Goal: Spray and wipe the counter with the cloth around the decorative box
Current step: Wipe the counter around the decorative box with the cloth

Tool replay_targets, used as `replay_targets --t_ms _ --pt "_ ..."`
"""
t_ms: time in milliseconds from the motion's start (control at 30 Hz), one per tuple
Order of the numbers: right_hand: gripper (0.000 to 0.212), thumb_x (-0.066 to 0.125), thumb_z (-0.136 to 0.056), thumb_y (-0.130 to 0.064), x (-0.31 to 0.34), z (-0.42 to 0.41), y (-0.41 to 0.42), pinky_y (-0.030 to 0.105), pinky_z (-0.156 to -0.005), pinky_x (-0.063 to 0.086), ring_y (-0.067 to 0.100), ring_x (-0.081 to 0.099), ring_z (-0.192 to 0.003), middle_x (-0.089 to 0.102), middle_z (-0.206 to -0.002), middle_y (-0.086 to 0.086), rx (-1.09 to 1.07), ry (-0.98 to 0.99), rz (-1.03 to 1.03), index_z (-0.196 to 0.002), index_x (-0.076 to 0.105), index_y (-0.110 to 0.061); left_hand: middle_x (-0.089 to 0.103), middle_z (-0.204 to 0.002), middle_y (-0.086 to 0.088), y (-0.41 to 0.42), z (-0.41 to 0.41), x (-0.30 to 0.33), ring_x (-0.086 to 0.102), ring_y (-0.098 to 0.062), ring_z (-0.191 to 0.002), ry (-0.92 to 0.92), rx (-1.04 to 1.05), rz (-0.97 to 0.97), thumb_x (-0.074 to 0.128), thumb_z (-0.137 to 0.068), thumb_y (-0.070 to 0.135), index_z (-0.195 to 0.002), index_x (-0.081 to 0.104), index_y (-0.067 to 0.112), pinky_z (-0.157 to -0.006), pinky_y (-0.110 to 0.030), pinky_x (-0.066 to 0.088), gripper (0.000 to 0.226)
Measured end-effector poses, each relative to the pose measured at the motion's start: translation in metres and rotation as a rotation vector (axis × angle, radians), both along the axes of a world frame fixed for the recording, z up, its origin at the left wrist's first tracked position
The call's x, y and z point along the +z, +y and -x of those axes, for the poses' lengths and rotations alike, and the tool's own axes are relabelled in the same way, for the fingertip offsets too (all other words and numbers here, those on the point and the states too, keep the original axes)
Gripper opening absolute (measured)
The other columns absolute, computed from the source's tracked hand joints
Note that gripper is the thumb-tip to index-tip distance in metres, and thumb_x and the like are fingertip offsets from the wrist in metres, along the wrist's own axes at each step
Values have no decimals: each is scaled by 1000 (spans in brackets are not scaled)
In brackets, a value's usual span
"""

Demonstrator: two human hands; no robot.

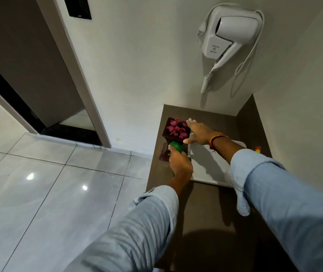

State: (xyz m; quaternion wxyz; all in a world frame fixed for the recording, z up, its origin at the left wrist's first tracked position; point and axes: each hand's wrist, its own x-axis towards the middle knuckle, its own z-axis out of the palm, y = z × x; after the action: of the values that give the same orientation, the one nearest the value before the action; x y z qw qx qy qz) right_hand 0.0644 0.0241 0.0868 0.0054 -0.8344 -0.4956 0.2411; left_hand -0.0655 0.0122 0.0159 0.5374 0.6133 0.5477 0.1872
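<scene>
One decorative box (176,128), two hands beside it: left hand (180,166), right hand (200,132).

A hotel-style room is showing: a wall-mounted hair dryer (233,32) is hanging above a dark desk (205,203), glossy floor tiles (48,193) gleaming.

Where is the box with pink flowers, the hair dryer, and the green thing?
Decorative box (176,128): head view, on its pink petals.
Hair dryer (233,26): head view, on its white body.
Green thing (176,146): head view, on its rounded top, in the left hand (180,166).
</scene>
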Motion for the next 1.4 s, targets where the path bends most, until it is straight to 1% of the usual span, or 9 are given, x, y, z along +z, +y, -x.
replay_targets --t_ms 100,167,333,500,800,933,1067,1167,1400 --pt "98 69 -88 -33 -1 1 0 44 -125 13 31 3 -154 1 -165 17 -6 5 -6 -156 4 -3 63 -125 -19 -10 5 -15 64 -35 -111 31 -207 -72 43 -104 15 -143 42 11 -91 -41 55 39" --pt "99 68 -88 -33 -3 1 -1 44 -124 12 30 2 -154 0 -165 16 -8 7 -7 -156 3 -3 63 -127 -16 -10 12 -22 65 -32 -114 57 -259 -46 40 -107 17 -143 43 13 -94 -41 56 37" --pt "99 68 -89 -34 -3 0 -2 43 -123 12 29 2 -154 -1 -165 16 -8 7 -8 -156 2 -4 62 -128 -19 18 19 -17 62 -33 -116 137 74 57 38 -107 14 -136 48 3 -93 -40 54 32" --pt "99 68 -88 -35 -1 0 -1 42 -123 13 30 3 -154 -1 -165 16 -1 6 9 -156 2 -4 56 -133 -25 25 -2 0 56 -40 -121 120 64 38 37 -104 14 -140 44 0 -102 -45 48 39" --pt "99 67 -89 -35 -1 0 -2 41 -124 12 29 1 -154 -3 -165 15 7 4 23 -156 1 -4 48 -146 -19 -8 12 -43 53 -37 -131 355 -614 -410 60 -98 9 -146 36 6 -102 -49 53 54" --pt "98 67 -90 -34 0 1 -3 42 -123 13 29 2 -154 -3 -165 15 11 6 17 -156 1 -4 67 -121 -14 2 27 -46 69 -29 -108 438 -223 -197 55 -103 23 -133 51 6 -88 -41 61 35" --pt "98 67 -90 -34 0 1 -3 42 -123 13 29 2 -154 -3 -166 15 12 0 19 -156 1 -4 52 -144 -20 21 18 -51 56 -33 -130 429 -58 -128 60 -99 13 -147 35 2 -104 -44 53 55" --pt "99 68 -89 -34 -1 0 1 42 -123 14 30 3 -154 -2 -165 16 34 -8 17 -156 2 -4 38 -156 -22 22 -2 -50 41 -34 -143 436 -155 -150 55 -101 8 -153 26 -2 -114 -44 44 61" --pt "99 68 -89 -33 -4 -4 1 42 -123 15 30 4 -154 -1 -165 17 46 -4 18 -156 1 -3 36 -156 -26 -11 -19 -70 38 -39 -144 554 -493 -272 60 -99 10 -153 24 -6 -116 -51 38 67"
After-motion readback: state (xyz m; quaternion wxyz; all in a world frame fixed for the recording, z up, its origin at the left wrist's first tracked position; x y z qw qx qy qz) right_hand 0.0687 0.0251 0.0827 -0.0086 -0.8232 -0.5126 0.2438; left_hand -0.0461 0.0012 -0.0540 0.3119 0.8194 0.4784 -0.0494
